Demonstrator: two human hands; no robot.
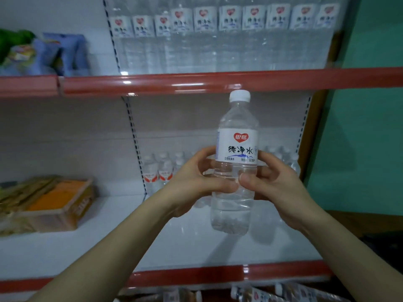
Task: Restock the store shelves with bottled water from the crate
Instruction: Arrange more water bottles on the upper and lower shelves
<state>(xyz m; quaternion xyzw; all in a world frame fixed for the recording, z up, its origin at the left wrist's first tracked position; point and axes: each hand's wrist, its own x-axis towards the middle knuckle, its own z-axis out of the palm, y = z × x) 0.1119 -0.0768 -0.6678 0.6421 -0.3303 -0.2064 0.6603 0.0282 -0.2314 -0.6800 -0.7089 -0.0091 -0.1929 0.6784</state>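
A clear water bottle (236,153) with a white cap and a white label bearing a red heart is held upright in front of the middle shelf (196,240). My left hand (196,182) grips its lower body from the left and my right hand (277,184) grips it from the right, thumbs nearly touching in front. At the back of the middle shelf stand several smaller bottles (158,171). The upper shelf (218,82) carries a full row of the same bottles (218,29). No crate is in view.
An orange and yellow box (52,203) of packaged goods sits on the middle shelf at the left. Blue and green snack bags (43,53) fill the upper left shelf. More bottles (283,295) lie below the red shelf edge (218,273). A green wall (370,127) stands at the right.
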